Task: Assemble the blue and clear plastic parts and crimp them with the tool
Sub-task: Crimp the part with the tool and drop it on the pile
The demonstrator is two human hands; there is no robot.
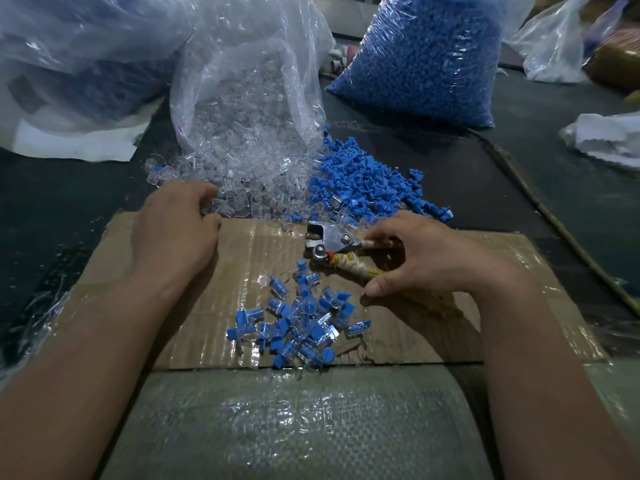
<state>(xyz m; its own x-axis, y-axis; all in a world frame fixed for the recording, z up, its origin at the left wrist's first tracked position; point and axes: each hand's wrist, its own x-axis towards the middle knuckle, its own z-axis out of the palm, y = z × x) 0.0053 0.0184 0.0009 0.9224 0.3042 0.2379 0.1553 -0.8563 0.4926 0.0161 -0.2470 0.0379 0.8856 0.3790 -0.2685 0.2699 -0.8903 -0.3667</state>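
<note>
My right hand [415, 258] grips the wrapped handles of the tool [329, 240], whose metal head lies on the cardboard [207, 271]. My left hand [176, 230] sits with fingers curled at the edge of the clear parts [235, 188]; I cannot tell whether it holds one. Those parts spill from an open clear bag [249, 109]. Loose blue parts [360, 178] lie just beside them, in front of a full blue bag [422, 57]. Assembled pieces [298, 320] are heaped on the cardboard between my forearms.
</note>
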